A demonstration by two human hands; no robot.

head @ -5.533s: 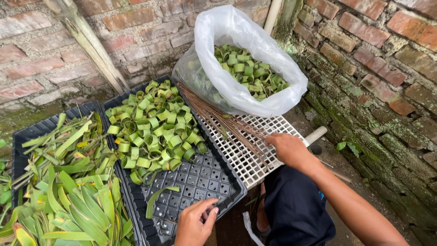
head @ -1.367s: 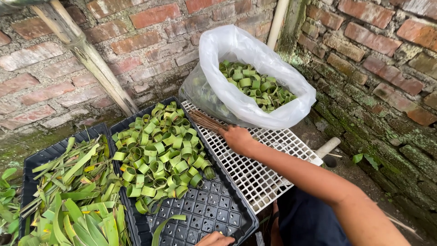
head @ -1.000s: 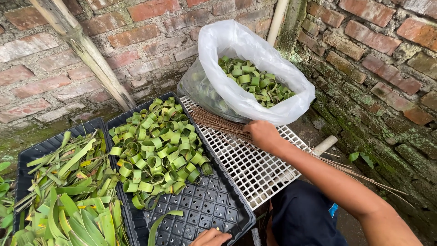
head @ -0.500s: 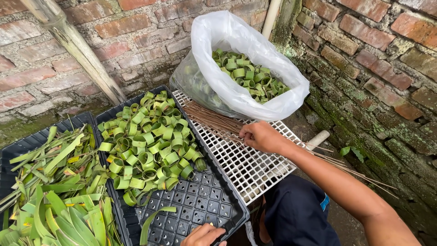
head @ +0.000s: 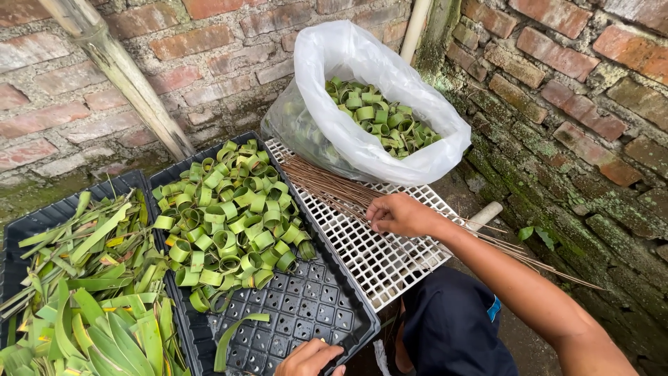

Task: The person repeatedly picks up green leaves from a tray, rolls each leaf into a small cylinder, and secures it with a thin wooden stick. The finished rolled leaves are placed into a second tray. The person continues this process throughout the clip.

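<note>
Right hand (head: 398, 214) pinching thin brown sticks (head: 327, 186) lying on white grid tray (head: 376, 257), just below the plastic bag (head: 376, 139) of leaf rings. Left hand (head: 309, 358) gripping near edge of black tray (head: 306, 313) holding green leaf rings (head: 229, 223).

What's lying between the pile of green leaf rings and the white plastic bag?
In the head view, a bundle of thin brown sticks lies on the white grid tray between the leaf rings and the bag; the right hand touches the sticks.

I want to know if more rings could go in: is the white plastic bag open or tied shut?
Open: the white plastic bag gapes, showing green leaf rings inside.
</note>
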